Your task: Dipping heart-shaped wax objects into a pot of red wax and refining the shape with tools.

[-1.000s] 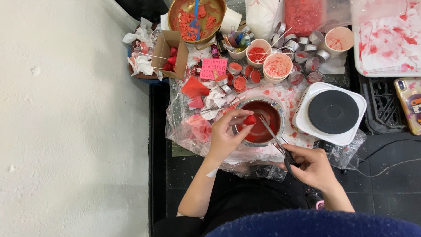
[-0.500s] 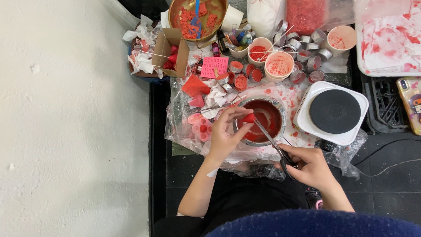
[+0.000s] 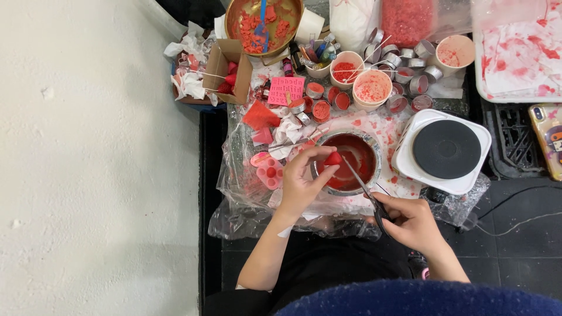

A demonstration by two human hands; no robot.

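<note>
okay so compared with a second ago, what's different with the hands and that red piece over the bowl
Very little. The left hand holds the small red wax piece over the round metal bowl of red liquid as before. The right hand holds the slim metal scissors, whose tips have edged slightly closer to the piece. The white hot plate has not moved.

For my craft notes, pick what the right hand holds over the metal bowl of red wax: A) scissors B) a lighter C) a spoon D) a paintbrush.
A: the right hand grips the dark handles of scissors, whose blades point toward the small red piece that the left hand holds over the metal bowl.
</note>
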